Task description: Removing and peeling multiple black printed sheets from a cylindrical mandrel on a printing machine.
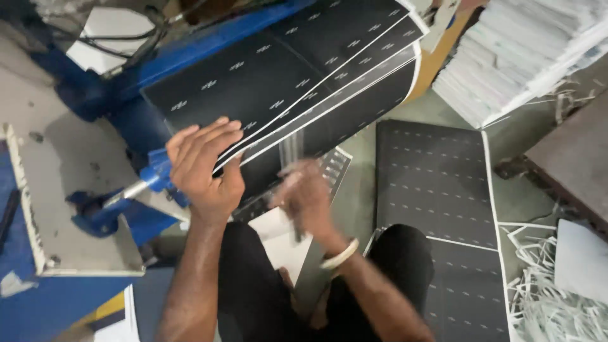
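Your stack of black printed sheets [297, 69] is a fanned bundle of large, glossy sheets with thin white borders and rows of small white marks. It lies tilted, running from lower left to upper right, its far end raised. The near edges are splayed so the white margins show as stepped lines, and the lowest sheets curve downward.

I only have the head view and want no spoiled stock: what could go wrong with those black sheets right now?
1. The left hand pinches only the near edge of the fanned black sheets; they could slide apart and fall.
2. The right hand is blurred and its grip cannot be read, so it may not be steadying them.
3. More sheets on the floor lie by the person's knees and the paper strips; they might get creased.
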